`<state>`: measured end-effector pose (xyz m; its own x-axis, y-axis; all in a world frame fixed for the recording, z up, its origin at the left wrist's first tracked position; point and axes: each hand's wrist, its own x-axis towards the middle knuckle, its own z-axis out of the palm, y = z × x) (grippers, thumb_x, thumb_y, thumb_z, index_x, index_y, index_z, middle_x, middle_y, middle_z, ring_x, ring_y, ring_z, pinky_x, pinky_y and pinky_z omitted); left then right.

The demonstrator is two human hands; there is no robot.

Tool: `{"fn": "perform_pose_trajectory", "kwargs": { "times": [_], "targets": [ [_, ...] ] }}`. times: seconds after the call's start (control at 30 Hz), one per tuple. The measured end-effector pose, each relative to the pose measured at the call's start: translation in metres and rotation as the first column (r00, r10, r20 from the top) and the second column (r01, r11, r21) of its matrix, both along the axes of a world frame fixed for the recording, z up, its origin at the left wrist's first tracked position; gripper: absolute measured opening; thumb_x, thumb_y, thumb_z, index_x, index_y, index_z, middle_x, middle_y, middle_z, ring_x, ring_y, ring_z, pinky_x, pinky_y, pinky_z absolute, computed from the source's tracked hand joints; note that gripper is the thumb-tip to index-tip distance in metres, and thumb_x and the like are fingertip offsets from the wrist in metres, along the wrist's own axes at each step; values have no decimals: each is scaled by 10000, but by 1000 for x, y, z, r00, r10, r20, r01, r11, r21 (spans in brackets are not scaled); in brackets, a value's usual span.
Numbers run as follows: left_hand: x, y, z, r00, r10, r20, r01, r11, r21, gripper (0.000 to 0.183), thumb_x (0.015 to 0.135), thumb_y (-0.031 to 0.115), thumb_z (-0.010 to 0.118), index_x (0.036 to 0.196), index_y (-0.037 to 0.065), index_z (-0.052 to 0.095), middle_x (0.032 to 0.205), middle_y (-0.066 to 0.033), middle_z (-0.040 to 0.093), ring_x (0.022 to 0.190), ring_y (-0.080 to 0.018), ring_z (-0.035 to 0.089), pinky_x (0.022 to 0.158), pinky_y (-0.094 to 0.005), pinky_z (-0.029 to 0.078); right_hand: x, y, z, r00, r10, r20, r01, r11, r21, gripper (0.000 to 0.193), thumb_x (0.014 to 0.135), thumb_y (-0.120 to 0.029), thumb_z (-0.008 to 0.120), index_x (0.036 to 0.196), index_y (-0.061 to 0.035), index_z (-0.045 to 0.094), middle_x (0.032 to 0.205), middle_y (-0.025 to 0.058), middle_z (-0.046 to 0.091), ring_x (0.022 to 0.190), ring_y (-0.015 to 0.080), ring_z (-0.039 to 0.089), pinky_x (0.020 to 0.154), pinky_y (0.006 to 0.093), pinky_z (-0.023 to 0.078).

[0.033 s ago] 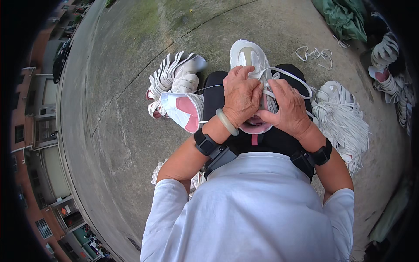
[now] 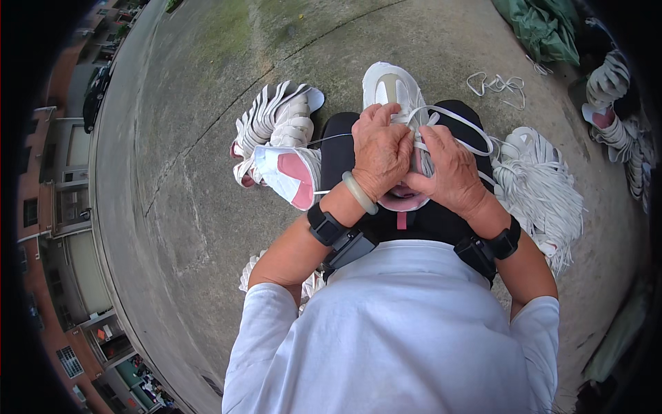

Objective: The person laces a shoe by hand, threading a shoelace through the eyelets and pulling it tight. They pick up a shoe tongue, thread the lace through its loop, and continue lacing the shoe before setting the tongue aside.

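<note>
A white shoe upper (image 2: 392,77) with a beige toe stripe and pink lining rests on my lap, its toe pointing away from me. My left hand (image 2: 381,146) is closed round the upper's left side, its fingers curled over the lacing area. At the right side of the lacing, my right hand (image 2: 452,165) has its fingertips bent onto a white shoelace (image 2: 476,127), with the thumb down near the pink collar. One loop of that lace arcs out to the right over my knee. The exact fingertip grip on the lace is partly hidden.
Stacked white shoe uppers (image 2: 279,117) lie at my left, one with pink lining (image 2: 296,176). A thick bundle of white laces (image 2: 541,190) hangs at my right. Loose lace (image 2: 500,84) lies on the concrete ground, near a green sack (image 2: 541,31). More uppers (image 2: 608,83) sit at far right.
My right hand has shifted very slightly to the left, its fingers drawn in a little over the lacing. My left hand stays in place.
</note>
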<state>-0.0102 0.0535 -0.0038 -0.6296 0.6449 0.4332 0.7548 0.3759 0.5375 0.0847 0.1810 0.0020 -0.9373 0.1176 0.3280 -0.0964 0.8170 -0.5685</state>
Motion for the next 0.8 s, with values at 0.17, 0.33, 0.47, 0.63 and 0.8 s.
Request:
{"fn": "perform_pose_trajectory", "kwargs": {
  "times": [0.17,0.33,0.47,0.63,0.8],
  "targets": [
    [-2,5,-2,998,58,-36,-61,996,-68,64,641,95,633,697,73,655,1104,-124,566,1023,-350,488,844,-433,390,-3,-2,-18,996,-80,47,82,995,-61,375,698,-151,591,1036,-8,519,824,165,532,736,344,570,634,428,460],
    [-3,3,4,996,38,-75,-49,989,-143,72,604,77,644,675,86,651,1132,-125,559,1031,-350,493,846,-425,403,-6,7,-28,996,-85,-2,82,971,-225,277,743,-87,520,1005,-4,551,746,200,579,715,372,585,635,420,470],
    [-2,3,1,999,22,-45,-27,993,-111,94,589,79,675,679,95,656,1142,-134,554,1055,-346,490,847,-420,410,-5,12,-28,998,-61,6,59,936,-347,283,761,-102,530,1029,-13,544,771,215,604,727,373,601,639,418,473],
    [0,2,5,999,8,-54,-16,989,-150,129,582,115,705,701,86,663,1148,-140,549,1076,-349,482,871,-422,394,-2,7,-24,986,-106,130,156,867,-474,307,779,-107,537,1078,-36,531,791,209,611,742,371,606,641,418,472],
    [8,10,7,988,38,-148,-71,971,-228,142,586,118,704,717,79,668,1162,-140,543,1089,-360,473,879,-436,378,-4,11,-34,997,-75,-20,64,938,-340,270,775,-85,530,1039,-29,554,811,204,611,748,368,602,650,421,476]
  ]
}}
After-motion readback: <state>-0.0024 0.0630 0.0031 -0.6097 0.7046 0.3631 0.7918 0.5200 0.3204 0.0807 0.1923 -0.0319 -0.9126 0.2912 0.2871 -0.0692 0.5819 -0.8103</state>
